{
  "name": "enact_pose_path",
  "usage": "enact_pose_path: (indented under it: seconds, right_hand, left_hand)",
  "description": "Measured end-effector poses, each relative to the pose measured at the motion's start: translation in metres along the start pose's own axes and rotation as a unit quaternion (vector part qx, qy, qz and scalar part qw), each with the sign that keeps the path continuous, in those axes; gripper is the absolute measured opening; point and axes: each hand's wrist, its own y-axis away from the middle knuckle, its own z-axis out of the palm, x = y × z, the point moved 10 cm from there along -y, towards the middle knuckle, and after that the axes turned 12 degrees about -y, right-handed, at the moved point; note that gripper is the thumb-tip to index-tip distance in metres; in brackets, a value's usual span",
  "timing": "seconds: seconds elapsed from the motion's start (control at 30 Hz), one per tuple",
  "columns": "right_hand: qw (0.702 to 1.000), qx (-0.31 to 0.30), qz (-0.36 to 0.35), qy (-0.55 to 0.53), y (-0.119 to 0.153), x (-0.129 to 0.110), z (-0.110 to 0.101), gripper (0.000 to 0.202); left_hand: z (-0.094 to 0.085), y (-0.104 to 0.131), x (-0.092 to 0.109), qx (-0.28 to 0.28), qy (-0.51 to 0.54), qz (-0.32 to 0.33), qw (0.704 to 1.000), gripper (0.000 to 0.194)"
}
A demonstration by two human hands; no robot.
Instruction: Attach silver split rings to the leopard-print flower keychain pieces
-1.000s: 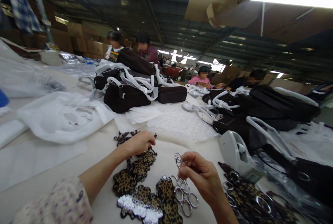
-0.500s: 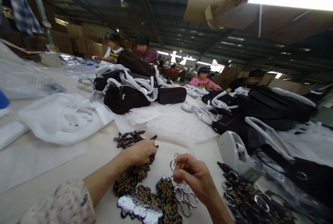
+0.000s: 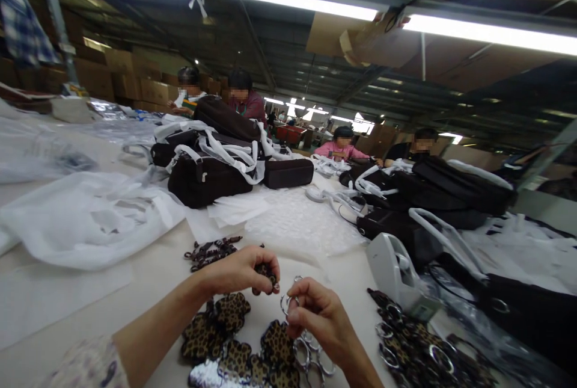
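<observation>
My left hand (image 3: 246, 270) is closed on a leopard-print piece (image 3: 265, 280) that hangs under its fingers. Close by on the right, my right hand (image 3: 313, 310) pinches a silver ring (image 3: 286, 304); a small gap separates the two hands. Several leopard-print flower-shaped pieces (image 3: 232, 311) lie below my left hand, some with shiny silvery patches. Loose silver rings (image 3: 314, 373) rest under my right hand, partly hidden by it. Dark twisted straps (image 3: 211, 251) form a pile behind my left wrist.
At right, leopard-print pieces with rings (image 3: 419, 346) lie beside a white tape dispenser (image 3: 396, 274). Black bags (image 3: 211, 174) with white-wrapped straps stand behind, with more black bags (image 3: 451, 189) at right. White plastic (image 3: 90, 219) covers the left. Several people work farther back.
My left hand has lifted a leopard-print piece off the pile and moved it toward the ring. My right hand still holds the ring. The whole view has shifted slightly.
</observation>
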Motion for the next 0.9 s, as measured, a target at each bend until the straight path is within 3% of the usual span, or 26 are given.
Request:
enact_pose_path:
  seconds: [0.13,0.37,0.6,0.7,0.77,0.83,0.9]
  right_hand:
    - [1.0,0.005,0.005,-0.016,0.0,0.001,0.0,0.028]
    - [1.0,0.003,-0.004,-0.004,-0.001,-0.001,0.002,0.023]
    - [1.0,0.02,0.007,0.016,-0.002,0.003,-0.005,0.027]
    - [0.997,0.05,-0.029,0.045,-0.003,-0.002,-0.013,0.028]
    - [0.992,0.073,-0.072,0.078,-0.002,-0.01,-0.018,0.026]
    - [0.98,0.087,-0.121,0.133,0.002,-0.019,-0.02,0.02]
    - [0.959,0.098,-0.168,0.205,0.007,-0.03,-0.02,0.015]
  left_hand:
    - [-0.002,-0.001,0.002,0.033,0.029,-0.016,0.999,0.018]
    - [0.006,0.0,0.007,0.029,0.018,-0.018,0.999,0.017]
    - [0.004,0.003,0.019,0.052,-0.07,0.028,0.996,0.015]
    - [0.007,0.003,0.018,0.067,-0.089,0.03,0.993,0.016]
    - [0.015,0.002,0.011,0.034,-0.04,0.02,0.998,0.021]
    - [0.023,0.0,0.004,-0.034,0.015,0.009,0.999,0.027]
    - [0.014,-0.001,-0.004,-0.055,0.003,-0.001,0.998,0.028]
